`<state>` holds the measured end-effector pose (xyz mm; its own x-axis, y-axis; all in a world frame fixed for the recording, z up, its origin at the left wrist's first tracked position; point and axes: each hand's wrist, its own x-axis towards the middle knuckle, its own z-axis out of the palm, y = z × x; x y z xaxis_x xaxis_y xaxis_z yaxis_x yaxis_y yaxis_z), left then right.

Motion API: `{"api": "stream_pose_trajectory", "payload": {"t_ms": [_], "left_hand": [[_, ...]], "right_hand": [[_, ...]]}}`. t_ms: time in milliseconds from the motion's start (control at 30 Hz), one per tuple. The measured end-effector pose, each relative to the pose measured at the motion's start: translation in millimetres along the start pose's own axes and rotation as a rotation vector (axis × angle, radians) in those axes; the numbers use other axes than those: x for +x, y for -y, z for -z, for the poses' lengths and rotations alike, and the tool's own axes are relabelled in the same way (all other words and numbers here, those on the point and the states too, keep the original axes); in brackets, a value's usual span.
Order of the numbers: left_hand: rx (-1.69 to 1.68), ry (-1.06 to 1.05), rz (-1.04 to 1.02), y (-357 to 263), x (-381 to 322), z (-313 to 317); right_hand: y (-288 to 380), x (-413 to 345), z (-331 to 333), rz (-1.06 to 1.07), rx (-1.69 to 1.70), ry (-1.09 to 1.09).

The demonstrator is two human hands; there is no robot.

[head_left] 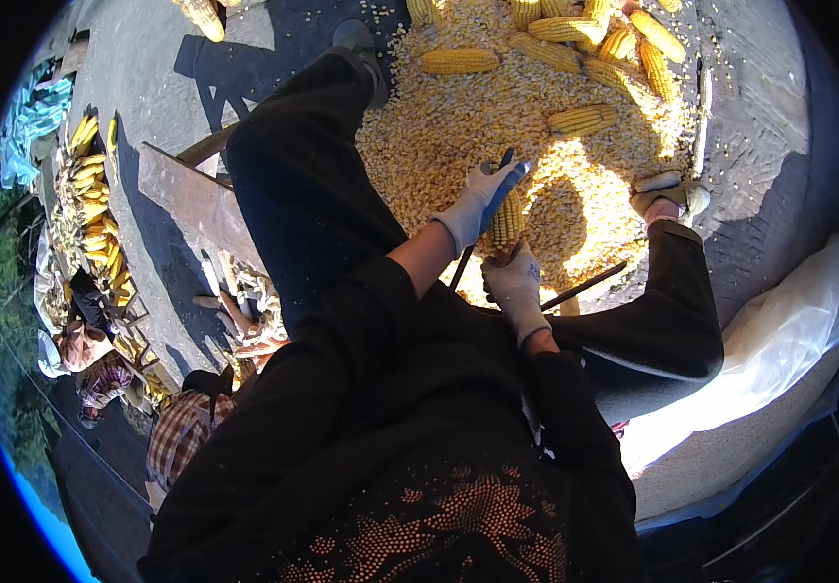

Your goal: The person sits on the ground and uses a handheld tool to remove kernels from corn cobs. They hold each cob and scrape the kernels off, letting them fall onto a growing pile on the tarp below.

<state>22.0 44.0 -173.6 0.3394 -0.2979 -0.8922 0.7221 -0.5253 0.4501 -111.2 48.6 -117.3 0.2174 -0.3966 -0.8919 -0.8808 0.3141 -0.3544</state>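
A yellow ear of corn (507,221) stands roughly lengthwise between my two gloved hands, over a wide heap of loose corn kernels (426,138). My left hand (491,191), in a grey and blue work glove, is at the ear's upper part and side, its thumb and fingers near a dark, thin tool whose tip shows above. Lower down, my right hand (515,280), also gloved, is closed round the ear's lower end. A dark metal bar (584,286) slants out beside my right hand. Whether the tool and the bar join is hidden.
Several whole ears of corn (461,60) lie on the kernels. My shoes (692,198) rest at the heap's sides. A wooden board (186,200) and a pile of bare cobs (244,321) are at left. Other people (179,437) sit farther left. Plastic sheeting (791,328) lies right.
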Motion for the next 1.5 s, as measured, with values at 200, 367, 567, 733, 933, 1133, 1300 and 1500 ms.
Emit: {"api": "stream_pose_trajectory", "payload": {"t_ms": [200, 367, 567, 733, 933, 1133, 1300, 1500], "left_hand": [[-0.001, -0.04, -0.228, -12, -19, -7], [-0.041, 0.019, -0.172, -4, -5, -5], [-0.067, -0.025, -0.105, 45, 49, 6], [-0.083, 0.003, -0.292, 13, 1, -3], [0.159, 0.018, -0.08, -15, -22, -2], [0.094, -0.079, -0.057, 25, 18, -5], [0.222, -0.152, -0.222, -2, -15, -7], [0.246, -0.015, -0.31, -1, -10, -3]], "right_hand": [[15, -26, 15, -0.15, 0.554, 0.329], [0, -31, 21, -0.08, 0.849, 0.397], [33, -10, 6, -0.148, 0.386, 0.17], [9, -17, 2, -0.04, 0.779, 0.354], [15, -28, 24, -0.197, 0.916, 0.47], [14, 15, -12, -0.123, 0.264, 0.184], [15, -12, 16, -0.092, 0.795, 0.448], [13, -35, 27, 0.019, 0.886, 0.617]]}}
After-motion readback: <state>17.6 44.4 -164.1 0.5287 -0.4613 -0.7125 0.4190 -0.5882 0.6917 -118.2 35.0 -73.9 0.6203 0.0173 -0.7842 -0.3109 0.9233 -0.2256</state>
